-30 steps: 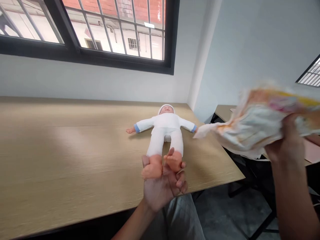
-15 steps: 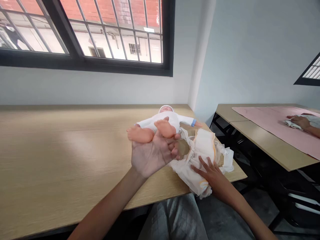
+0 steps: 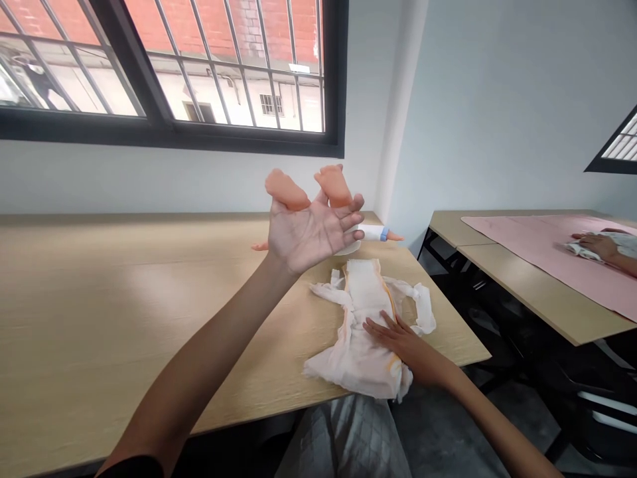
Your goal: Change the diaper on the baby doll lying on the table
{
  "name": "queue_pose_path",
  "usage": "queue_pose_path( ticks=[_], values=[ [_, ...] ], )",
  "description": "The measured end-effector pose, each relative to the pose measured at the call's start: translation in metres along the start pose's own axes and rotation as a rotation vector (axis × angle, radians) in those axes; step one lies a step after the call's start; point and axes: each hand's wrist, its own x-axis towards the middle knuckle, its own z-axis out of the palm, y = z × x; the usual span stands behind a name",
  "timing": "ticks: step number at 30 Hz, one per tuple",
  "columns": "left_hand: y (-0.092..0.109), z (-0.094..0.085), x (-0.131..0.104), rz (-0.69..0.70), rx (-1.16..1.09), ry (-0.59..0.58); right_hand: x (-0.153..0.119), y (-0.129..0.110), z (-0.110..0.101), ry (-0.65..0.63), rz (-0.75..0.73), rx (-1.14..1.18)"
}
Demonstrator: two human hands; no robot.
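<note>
My left hand (image 3: 311, 232), palm up, holds the baby doll (image 3: 288, 191) by its ankles, the feet sticking up between my fingers. Much of the doll's body is hidden behind this hand. Its white sleeve (image 3: 372, 232) with a blue cuff shows to the right, and its other small hand shows to the left. An opened white diaper (image 3: 365, 352) with yellow-orange edging lies spread on the table, reaching the front edge. My right hand (image 3: 398, 338) rests flat on the diaper's right side, its fingers stretched out.
The wooden table (image 3: 149, 318) runs along the wall under a barred window (image 3: 233, 66). To the right, across a gap, stands another table with a pink mat (image 3: 542, 249). Another person's hand (image 3: 600, 245) lies there on a light cloth (image 3: 582, 249).
My left hand has raised the doll's feet higher. The diaper has shifted left and lies straighter, nearer me, with my right hand moving left along with it.
</note>
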Motion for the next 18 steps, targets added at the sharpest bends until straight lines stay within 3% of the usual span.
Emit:
queue_pose_path(
  ticks=[12,18],
  values=[
    [0.0,0.004,0.017,0.0,0.09,-0.067,0.076,-0.002,-0.016,-0.021,-0.114,0.082],
    [-0.002,0.0,0.018,-0.073,0.01,-0.151,0.093,-0.007,-0.016,-0.008,-0.085,0.057]
  ],
)
